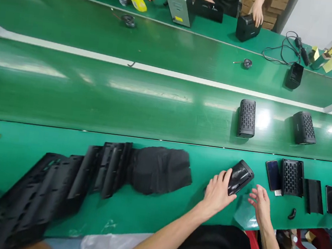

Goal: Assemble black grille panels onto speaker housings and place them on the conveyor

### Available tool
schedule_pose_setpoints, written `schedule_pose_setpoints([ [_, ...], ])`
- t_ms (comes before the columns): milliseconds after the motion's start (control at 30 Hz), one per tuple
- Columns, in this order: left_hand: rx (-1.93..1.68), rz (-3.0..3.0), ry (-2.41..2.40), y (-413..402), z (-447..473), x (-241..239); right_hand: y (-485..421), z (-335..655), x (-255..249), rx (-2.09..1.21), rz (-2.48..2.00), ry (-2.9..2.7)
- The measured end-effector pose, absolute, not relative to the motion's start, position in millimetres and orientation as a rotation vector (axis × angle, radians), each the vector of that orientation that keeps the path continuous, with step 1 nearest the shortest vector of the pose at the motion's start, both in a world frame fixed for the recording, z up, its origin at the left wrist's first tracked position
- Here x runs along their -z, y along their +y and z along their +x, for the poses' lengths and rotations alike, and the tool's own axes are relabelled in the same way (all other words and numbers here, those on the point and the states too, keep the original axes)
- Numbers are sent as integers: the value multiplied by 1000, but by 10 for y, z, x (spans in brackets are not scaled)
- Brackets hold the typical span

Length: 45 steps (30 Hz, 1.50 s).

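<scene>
Left hand [217,191] clamped on black speaker [240,177] (tilted) | right hand [260,204] spread, just beside | green table [154,216]

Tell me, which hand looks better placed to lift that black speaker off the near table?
Probably the left hand: its fingers already wrap the speaker. The right hand is open just beside it, touching nothing.

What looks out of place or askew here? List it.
The black shells at the near left have slumped sideways into an overlapping heap instead of a tidy row. Two loose small round parts lie alone on the far belt. The left hand holds a speaker tilted; the two speakers on the middle belt sit at different angles.
</scene>
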State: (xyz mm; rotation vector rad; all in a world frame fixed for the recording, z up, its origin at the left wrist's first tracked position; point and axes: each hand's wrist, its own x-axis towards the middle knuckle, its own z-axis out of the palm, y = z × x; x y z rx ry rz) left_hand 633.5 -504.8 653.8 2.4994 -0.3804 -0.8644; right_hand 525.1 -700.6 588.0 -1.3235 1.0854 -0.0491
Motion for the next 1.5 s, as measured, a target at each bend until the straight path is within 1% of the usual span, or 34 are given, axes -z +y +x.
schedule_pose_setpoints([
  [167,832,2636,-398,-5199,6111,-6447,-6823,5493,-5815,-45,-1305,964],
  [333,901,2670,-366,-5230,6054,-6450,-6901,5574,-5842,-5,-1532,918],
  [433,951,2671,-435,-5246,6020,-6475,-7344,5495,-5991,202,-1763,1037],
  [567,966,2702,-574,-5226,6013,-6510,-8213,5301,-6123,561,-2018,1387],
  [633,949,2698,-688,-5182,6039,-6522,-8551,5199,-6092,614,-2121,1487],
  [733,941,2627,-952,-5086,6091,-6523,-8818,5083,-5966,561,-2263,1500],
  [833,987,2486,-1205,-4976,6107,-6504,-8878,5008,-5863,514,-2364,1459],
  [967,1066,2358,-1339,-4856,6062,-6461,-8852,4929,-5862,579,-2437,1458],
  [1133,1076,2330,-1366,-4813,6010,-6447,-8806,4870,-5918,653,-2465,1463],
  [1367,1027,2318,-1368,-4795,5968,-6389,-8795,4857,-5966,661,-2524,1294],
  [1500,1004,2301,-1365,-4778,5949,-6345,-8700,4767,-6132,671,-2554,1232],
])
